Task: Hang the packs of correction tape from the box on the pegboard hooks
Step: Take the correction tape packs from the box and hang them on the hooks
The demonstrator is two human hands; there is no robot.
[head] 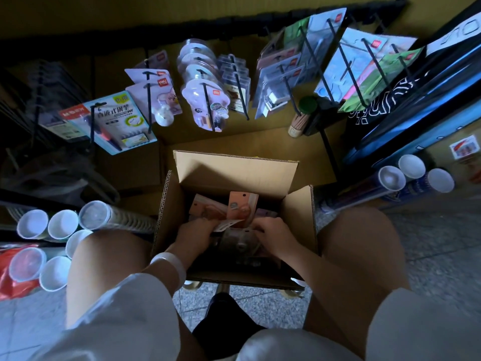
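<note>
An open cardboard box stands on the floor between my knees. Inside lie several packs of correction tape on pinkish cards, some upright at the back. Both hands are down in the box. My left hand has its fingers curled round the edge of a pack near the middle. My right hand grips a darker clear pack lying flat at the near side. Above the box, black pegboard hooks carry hanging stationery packs, among them round tape packs.
Clusters of white-capped tubes stand left and right of the box. A pen pack hangs at the left. A green-lidded jar sits behind the box. A dark-framed rack is at the right. A red bag lies at the far left.
</note>
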